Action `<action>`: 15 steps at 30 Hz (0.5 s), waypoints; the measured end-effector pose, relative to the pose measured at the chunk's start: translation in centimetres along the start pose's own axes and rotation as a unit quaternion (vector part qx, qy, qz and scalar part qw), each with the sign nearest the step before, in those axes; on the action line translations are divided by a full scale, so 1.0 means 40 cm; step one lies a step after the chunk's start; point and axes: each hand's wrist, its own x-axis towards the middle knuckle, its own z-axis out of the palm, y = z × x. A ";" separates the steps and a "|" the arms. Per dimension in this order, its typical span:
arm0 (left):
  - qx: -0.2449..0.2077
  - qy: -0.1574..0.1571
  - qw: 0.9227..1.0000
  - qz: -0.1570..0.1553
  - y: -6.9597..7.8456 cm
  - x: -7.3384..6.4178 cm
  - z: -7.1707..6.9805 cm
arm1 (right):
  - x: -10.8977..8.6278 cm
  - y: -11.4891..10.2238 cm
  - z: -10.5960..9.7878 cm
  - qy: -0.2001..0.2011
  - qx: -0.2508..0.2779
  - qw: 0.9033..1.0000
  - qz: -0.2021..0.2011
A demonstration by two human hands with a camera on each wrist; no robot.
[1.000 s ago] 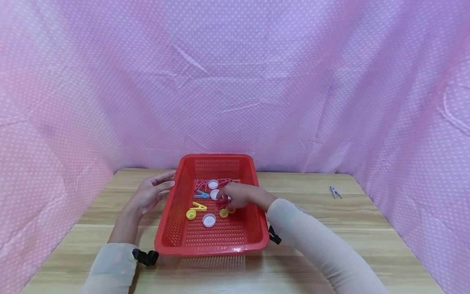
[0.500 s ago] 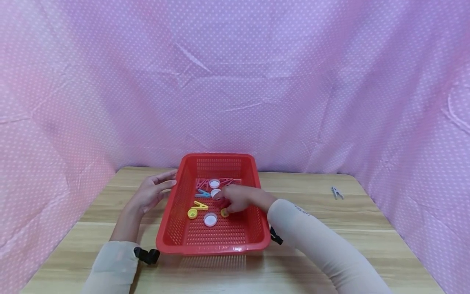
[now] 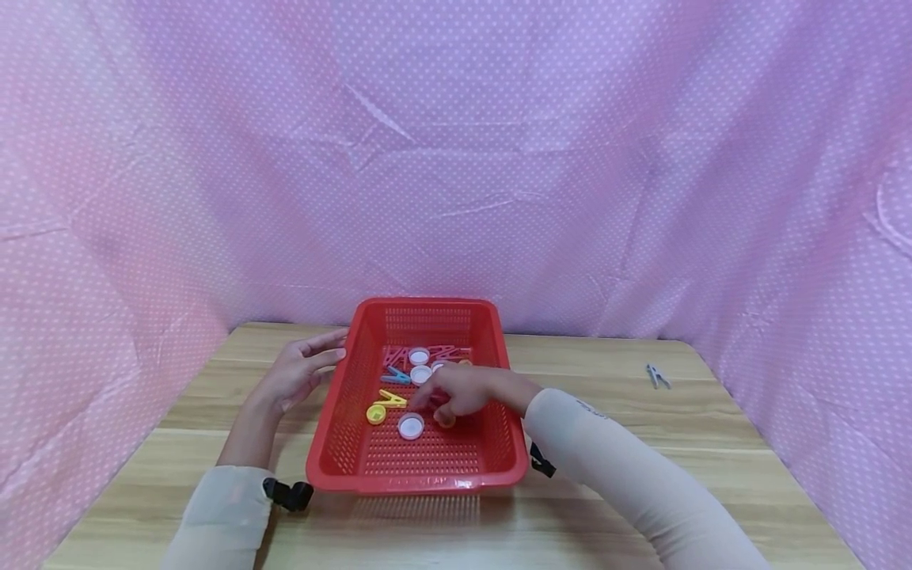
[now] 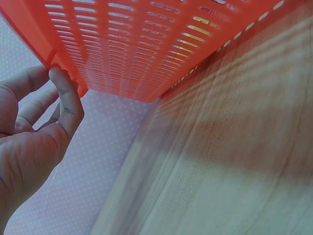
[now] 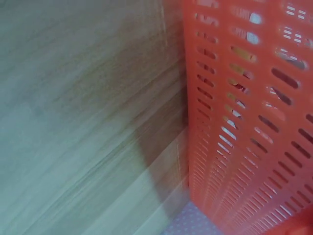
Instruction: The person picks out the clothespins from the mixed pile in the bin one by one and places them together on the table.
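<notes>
A red mesh basket [image 3: 416, 480] stands on the wooden table, tilted in the wrist views. At its left rim, my left hand [image 3: 295, 372] holds the edge between thumb and fingers; the left wrist view shows the thumb [image 4: 71, 105] bent against the rim. Reaching inside the basket, my right hand [image 3: 459, 389] points its index finger left while its thumb is low over a yellowish round thing, partly hidden. Near it lie a white cap [image 3: 411, 427], a yellow clothespin [image 3: 391, 399] and a yellow cap [image 3: 376, 414]. The right hand's grip is hidden.
Towards the back of the basket are a blue clothespin [image 3: 396, 376], several pink clothespins and more white caps [image 3: 419, 357]. A grey clothespin [image 3: 658, 377] lies on the right of the table [image 3: 606, 491]. A pink dotted curtain [image 3: 456, 198] hangs behind.
My right hand has shifted slightly towards the basket's front, uncovering white caps behind it. The yellow caps beside its thumb are now covered. My left hand stays at the rim.
</notes>
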 end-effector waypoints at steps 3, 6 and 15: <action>0.000 0.000 1.000 0.000 0.001 0.001 0.002 | 0.002 0.002 -0.001 0.029 -0.022 0.999 -0.019; 0.001 0.000 1.000 -0.001 0.001 0.003 0.004 | 0.004 0.003 -0.002 0.053 -0.050 0.997 -0.014; 0.005 0.000 1.000 0.001 -0.001 -0.002 0.001 | 0.016 0.008 0.006 0.019 -0.068 0.997 0.025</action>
